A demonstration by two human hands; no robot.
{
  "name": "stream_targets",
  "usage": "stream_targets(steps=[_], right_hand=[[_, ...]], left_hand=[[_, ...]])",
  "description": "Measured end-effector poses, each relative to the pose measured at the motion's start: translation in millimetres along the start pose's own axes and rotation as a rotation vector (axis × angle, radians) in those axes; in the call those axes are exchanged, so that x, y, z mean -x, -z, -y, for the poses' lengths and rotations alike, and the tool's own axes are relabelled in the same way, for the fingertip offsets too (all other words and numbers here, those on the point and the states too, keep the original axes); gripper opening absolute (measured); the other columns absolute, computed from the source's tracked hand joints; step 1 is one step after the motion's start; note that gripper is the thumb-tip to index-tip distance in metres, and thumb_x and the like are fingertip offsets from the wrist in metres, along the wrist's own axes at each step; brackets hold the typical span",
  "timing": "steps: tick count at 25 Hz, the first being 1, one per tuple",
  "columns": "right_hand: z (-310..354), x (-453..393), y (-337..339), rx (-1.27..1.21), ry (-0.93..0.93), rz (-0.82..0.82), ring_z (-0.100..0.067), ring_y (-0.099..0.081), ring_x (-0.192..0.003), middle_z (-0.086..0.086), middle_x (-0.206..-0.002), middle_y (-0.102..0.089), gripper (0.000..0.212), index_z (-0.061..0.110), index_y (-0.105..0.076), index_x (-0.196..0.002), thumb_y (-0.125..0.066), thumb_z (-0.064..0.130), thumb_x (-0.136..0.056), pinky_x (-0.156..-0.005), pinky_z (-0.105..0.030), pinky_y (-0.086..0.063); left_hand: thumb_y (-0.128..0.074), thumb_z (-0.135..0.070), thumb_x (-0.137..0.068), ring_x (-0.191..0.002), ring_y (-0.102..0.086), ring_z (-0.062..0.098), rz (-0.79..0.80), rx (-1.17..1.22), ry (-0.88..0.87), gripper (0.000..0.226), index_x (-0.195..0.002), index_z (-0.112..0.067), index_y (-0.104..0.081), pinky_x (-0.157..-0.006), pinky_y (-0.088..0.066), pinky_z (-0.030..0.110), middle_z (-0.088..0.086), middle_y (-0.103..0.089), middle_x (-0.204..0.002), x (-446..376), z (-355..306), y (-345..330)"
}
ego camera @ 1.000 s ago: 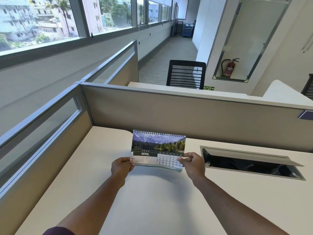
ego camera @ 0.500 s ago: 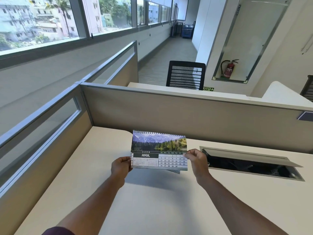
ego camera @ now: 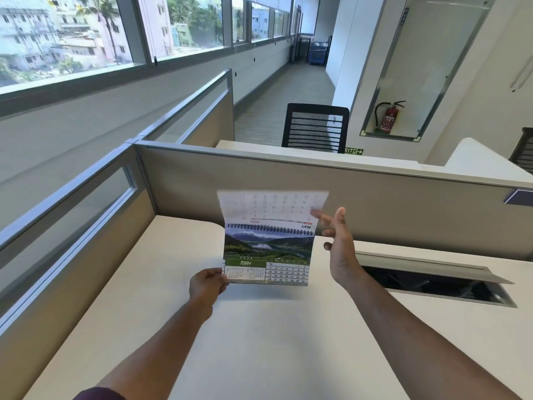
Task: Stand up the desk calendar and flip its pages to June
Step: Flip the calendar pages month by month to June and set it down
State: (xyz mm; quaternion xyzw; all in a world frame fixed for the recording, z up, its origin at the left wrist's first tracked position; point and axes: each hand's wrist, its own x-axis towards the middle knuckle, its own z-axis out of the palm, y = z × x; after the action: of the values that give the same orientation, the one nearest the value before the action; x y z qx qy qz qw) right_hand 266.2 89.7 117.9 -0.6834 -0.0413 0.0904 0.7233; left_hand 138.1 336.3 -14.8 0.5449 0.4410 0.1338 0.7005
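The spiral-bound desk calendar (ego camera: 267, 256) is held up above the white desk (ego camera: 259, 342), facing me. Its front page reads MAY under a green valley picture. One page (ego camera: 272, 206) stands flipped up above the spiral, blurred, its back showing a grid and MAY upside down. My left hand (ego camera: 207, 285) pinches the calendar's lower left corner. My right hand (ego camera: 337, 243) is beside the calendar's right edge, fingers spread, fingertips at the flipped page's right edge; I cannot tell whether they touch it.
A grey partition (ego camera: 317, 186) closes the desk at the back and left. An open cable tray (ego camera: 432, 280) with a raised lid is sunk into the desk at the right. A black mesh chair (ego camera: 315, 128) stands behind the partition.
The April page has swung up over the spiral, and MAY now shows in front. My right hand has let go of the lower right corner and risen. The calendar is higher.
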Motion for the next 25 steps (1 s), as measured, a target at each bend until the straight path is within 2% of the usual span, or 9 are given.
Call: stream_targets(steps=[4, 6, 8, 11, 14, 17, 19, 21, 25], right_hand=[[-9, -12, -5, 0.127, -0.003, 0.072, -0.010, -0.038, -0.085, 0.000, -0.105, -0.046, 0.073, 0.035, -0.064, -0.137, -0.021, 0.075, -0.095, -0.074, -0.026, -0.031], [-13, -14, -8, 0.195, -0.030, 0.097, -0.010, -0.044, -0.083, 0.002, -0.106, -0.043, 0.062, 0.039, -0.061, -0.137, -0.022, 0.068, -0.100, -0.075, -0.022, -0.033], [-16, -12, -7, 0.163, -0.032, 0.076, -0.009, -0.047, -0.081, 0.006, -0.101, -0.048, 0.049, 0.039, -0.058, -0.134, -0.025, 0.060, -0.104, -0.079, -0.022, -0.036], [-35, -11, -1, 0.039, -0.014, -0.142, -0.008, -0.046, -0.073, 0.007, -0.093, -0.056, 0.048, 0.023, -0.066, -0.127, -0.035, 0.053, -0.106, -0.068, -0.023, -0.037], [-65, -7, 7, 0.081, -0.183, -0.299, -0.014, -0.048, -0.066, -0.006, -0.087, -0.058, 0.037, 0.014, -0.066, -0.100, -0.050, 0.047, -0.102, -0.061, -0.029, -0.037], [-95, 3, 15, 0.249, -0.381, -0.109, -0.018, -0.056, -0.082, -0.006, -0.099, -0.065, 0.032, 0.014, -0.064, -0.107, -0.072, 0.041, -0.091, -0.073, -0.035, -0.046], [-109, 8, 18, 0.314, -0.416, 0.011, -0.022, -0.062, -0.101, -0.005, -0.115, -0.069, 0.047, 0.014, -0.062, -0.123, -0.081, 0.036, -0.085, -0.086, -0.036, -0.047], [-117, 9, 19, 0.292, -0.398, 0.024, -0.024, -0.066, -0.109, -0.006, -0.118, -0.073, 0.050, 0.012, -0.062, -0.123, -0.085, 0.028, -0.081, -0.088, -0.034, -0.045], [-120, 6, 20, 0.284, -0.319, -0.066, -0.023, -0.070, -0.088, -0.008, -0.099, -0.079, 0.030, 0.009, -0.072, -0.099, -0.089, 0.018, -0.077, -0.074, -0.029, -0.050]], left_hand=[[-0.066, 0.005, -0.087, -0.083, -0.069, 0.030, 0.004, 0.001, 0.002, 0.015, -0.101, 0.001, -0.068, -0.087, -0.058, 0.037, 0.023, -0.074, -0.099, 2, 1, 2], [-0.066, 0.004, -0.087, -0.084, -0.069, 0.030, 0.001, 0.007, 0.003, 0.014, -0.100, 0.000, -0.068, -0.086, -0.058, 0.036, 0.022, -0.074, -0.097, 4, -1, 4], [-0.066, 0.003, -0.087, -0.086, -0.069, 0.030, -0.001, 0.005, 0.004, 0.013, -0.099, -0.001, -0.068, -0.085, -0.058, 0.035, 0.020, -0.074, -0.096, 5, -1, 6], [-0.068, 0.003, -0.086, -0.085, -0.069, 0.030, -0.004, 0.002, 0.005, 0.011, -0.096, -0.003, -0.069, -0.083, -0.058, 0.034, 0.020, -0.074, -0.096, 5, -1, 7], [-0.068, 0.004, -0.086, -0.081, -0.067, 0.029, -0.012, 0.002, 0.003, 0.010, -0.094, -0.002, -0.068, -0.078, -0.058, 0.031, 0.020, -0.073, -0.094, 7, -1, 5], [-0.068, 0.004, -0.086, -0.078, -0.064, 0.028, -0.014, -0.010, -0.009, 0.014, -0.100, 0.001, -0.068, -0.076, -0.057, 0.030, 0.020, -0.072, -0.090, 8, -2, 2], [-0.068, 0.004, -0.086, -0.077, -0.065, 0.028, -0.013, -0.018, -0.011, 0.014, -0.099, 0.001, -0.068, -0.079, -0.058, 0.033, 0.022, -0.072, -0.092, 8, -3, 2], [-0.069, 0.004, -0.086, -0.077, -0.065, 0.028, -0.014, -0.024, -0.012, 0.013, -0.098, 0.000, -0.068, -0.083, -0.057, 0.036, 0.022, -0.072, -0.091, 8, -3, 2], [-0.069, 0.002, -0.086, -0.078, -0.066, 0.028, -0.024, -0.032, -0.017, 0.010, -0.095, -0.002, -0.068, -0.085, -0.058, 0.037, 0.021, -0.072, -0.092, 10, -2, 5]])
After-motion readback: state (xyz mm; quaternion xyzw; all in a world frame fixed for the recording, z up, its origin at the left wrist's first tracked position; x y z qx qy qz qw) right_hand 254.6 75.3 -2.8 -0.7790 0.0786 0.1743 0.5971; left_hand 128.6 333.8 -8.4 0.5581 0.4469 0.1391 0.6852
